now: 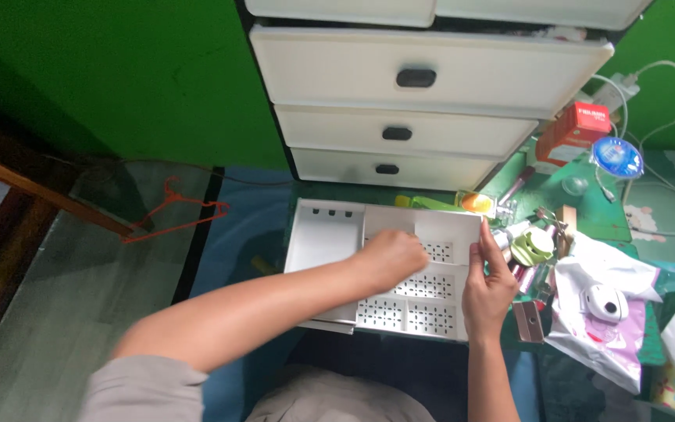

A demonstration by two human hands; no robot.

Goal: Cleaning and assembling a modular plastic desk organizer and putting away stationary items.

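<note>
Compartments of the white organiser tray (330, 242) are seen bare: nothing is lodged in any of the perforated cells nor in the plain section at its left end, so the filling of it is judged not yet begun. The tray lies flat on the blue mat (248, 223), just in front of the white drawer unit (400, 117), whose drawers are all shut. The left hand (391, 259) is laid inside the tray over the middle cells, fingers curled together; whether anything small is pinched beneath them cannot be told. The right hand (487, 287) is set against the tray's right wall, fingers extended and close together along the rim, and the tray seems to be steadied by it rather than lifted. Small cosmetic tubes and bottles (526, 248) are heaped just beside that right edge, unsorted, with a crumpled white and lilac bag (599, 328) next to them. Farther back an orange box (576, 131) and a round blue item (617, 156) are seen, and white cables (666, 117). An orange hanger (185, 209) is left well apart on the floor.
</note>
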